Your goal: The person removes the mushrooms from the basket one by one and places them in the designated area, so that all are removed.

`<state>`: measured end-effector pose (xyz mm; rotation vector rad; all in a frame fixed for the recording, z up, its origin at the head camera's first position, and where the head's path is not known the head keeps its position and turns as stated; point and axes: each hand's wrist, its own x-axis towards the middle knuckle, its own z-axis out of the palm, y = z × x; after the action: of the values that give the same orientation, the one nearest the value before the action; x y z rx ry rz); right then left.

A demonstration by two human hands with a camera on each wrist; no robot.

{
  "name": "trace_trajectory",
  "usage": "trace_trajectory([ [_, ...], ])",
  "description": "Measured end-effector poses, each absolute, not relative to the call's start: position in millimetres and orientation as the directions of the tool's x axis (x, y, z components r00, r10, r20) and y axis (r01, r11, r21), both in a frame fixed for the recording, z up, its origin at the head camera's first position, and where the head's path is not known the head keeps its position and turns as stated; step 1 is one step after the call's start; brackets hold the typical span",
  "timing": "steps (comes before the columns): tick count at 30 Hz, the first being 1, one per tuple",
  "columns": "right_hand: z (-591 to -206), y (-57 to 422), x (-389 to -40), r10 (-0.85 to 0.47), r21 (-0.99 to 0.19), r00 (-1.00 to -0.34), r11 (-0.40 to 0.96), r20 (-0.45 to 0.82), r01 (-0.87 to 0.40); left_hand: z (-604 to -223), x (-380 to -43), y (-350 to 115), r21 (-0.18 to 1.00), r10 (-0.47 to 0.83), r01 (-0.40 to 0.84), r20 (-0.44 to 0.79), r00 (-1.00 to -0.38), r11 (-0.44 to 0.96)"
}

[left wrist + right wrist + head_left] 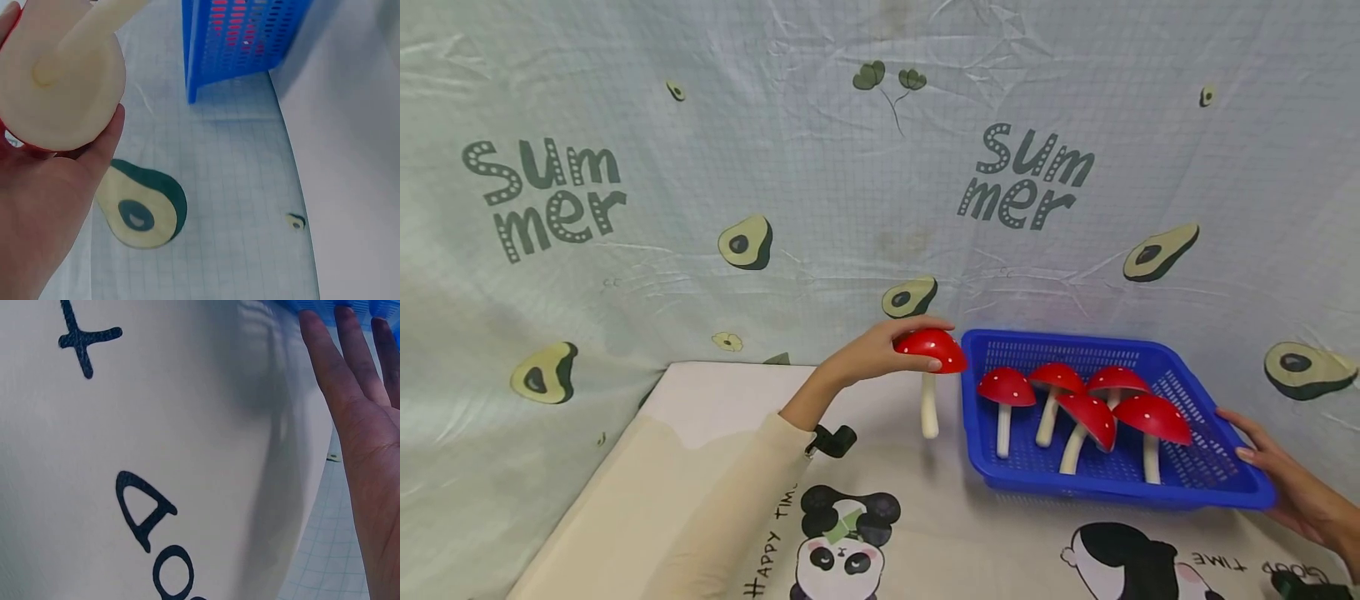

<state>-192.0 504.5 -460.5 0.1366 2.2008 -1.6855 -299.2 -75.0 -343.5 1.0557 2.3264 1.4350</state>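
Note:
My left hand (876, 352) grips a toy mushroom (937, 353) by its red, white-dotted cap, just left of a blue plastic basket (1097, 493). The pale stem hangs downward, above the table. From the left wrist view, the cap's cream underside and stem show, with fingers round the cap's rim. My right hand (1292, 483) holds the basket's right end, thumb at the rim. In the right wrist view, its fingers (328, 359) reach up to the basket's underside. Several similar mushrooms (1006, 388) lie inside the basket, some overlapping.
A pale tablecloth (955, 533) printed with pandas and lettering covers the table. Behind it hangs a light sheet (820, 167) with avocado and "summer" prints, close to the basket's far side. A black wrist device (833, 441) sits on the left sleeve.

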Motion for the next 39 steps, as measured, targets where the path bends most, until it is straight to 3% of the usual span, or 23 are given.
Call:
trace_trajectory([
  [26, -461, 507, -195, -0.145, -0.924, -0.943, 0.290, -0.300, 0.249, -367, -288, -161, 0.830, 0.551, 0.409, 0.151, -0.821, 0.381],
  [39, -462, 506, -193, -0.138, -0.924, -0.939, 0.272, -0.313, 0.268, -378, -289, -184, 0.808, 0.520, 0.430, 0.185, -0.834, 0.403],
])
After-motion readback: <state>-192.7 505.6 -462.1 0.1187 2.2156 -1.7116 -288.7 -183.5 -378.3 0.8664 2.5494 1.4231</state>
